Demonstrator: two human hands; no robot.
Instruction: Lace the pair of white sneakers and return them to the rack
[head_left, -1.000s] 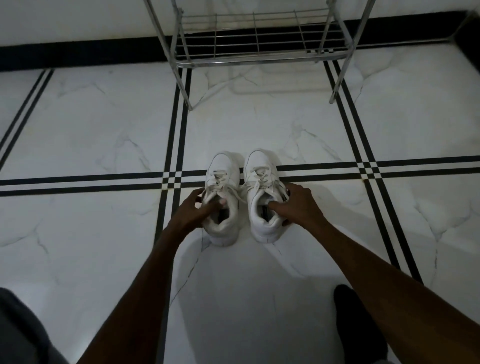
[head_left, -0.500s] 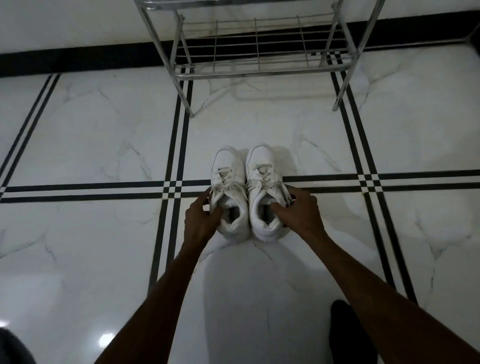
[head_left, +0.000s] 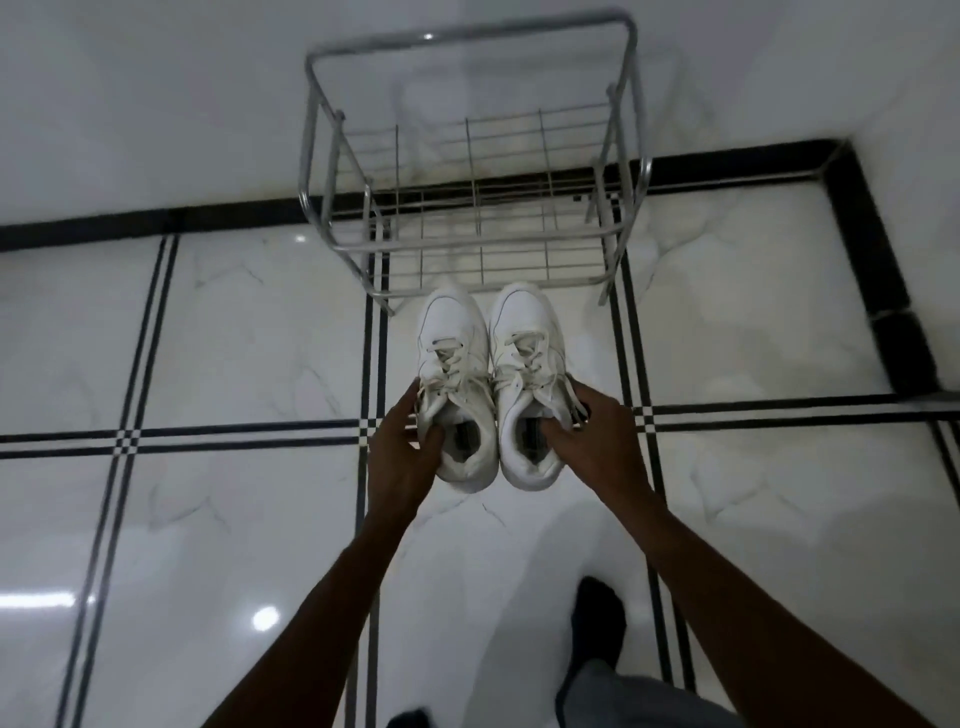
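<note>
Two laced white sneakers are held side by side above the floor, toes pointing at the rack. My left hand (head_left: 402, 457) grips the collar of the left sneaker (head_left: 453, 353), thumb inside its opening. My right hand (head_left: 597, 441) grips the collar of the right sneaker (head_left: 524, 343) the same way. The metal wire rack (head_left: 470, 244) stands against the wall just beyond the toes; its two shelves hold nothing.
White marble floor with black inlay lines (head_left: 234, 436) spreads all around. A black skirting band (head_left: 857, 218) runs along the wall behind and right of the rack. My dark-socked foot (head_left: 597, 629) stands on the floor below my right arm.
Both sneakers have been lifted off the floor and carried forward toward the rack. My view has risen, so the whole rack now shows from above.
</note>
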